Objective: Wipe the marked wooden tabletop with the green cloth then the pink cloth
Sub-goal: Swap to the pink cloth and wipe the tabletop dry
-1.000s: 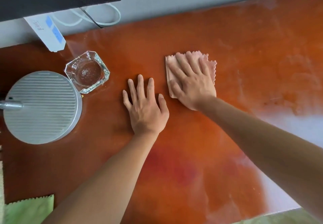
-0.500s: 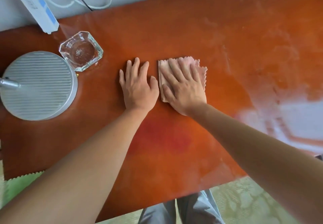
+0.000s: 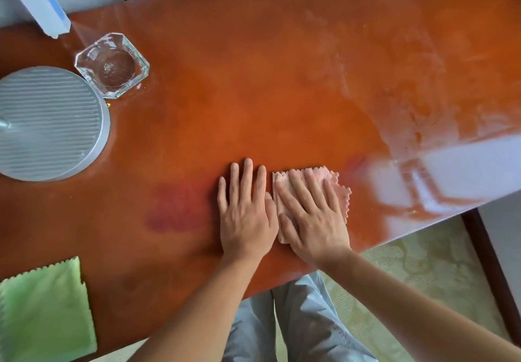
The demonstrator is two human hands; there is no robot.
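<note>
Nearer now, right hand flat on pink cloth; left hand flat, holding nothing; glass dish seemingly empty.

Tabletop is a glossy orange-brown with a reddish blotch just left of the hands. Pink cloth has zigzag edges, same with the light green cloth. The round base is silver-grey with ribbed stripes.

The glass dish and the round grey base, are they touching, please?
Cannot tell: in the head view the glass dish overlaps the rim of the round grey base, showing neither gap nor contact.
</note>
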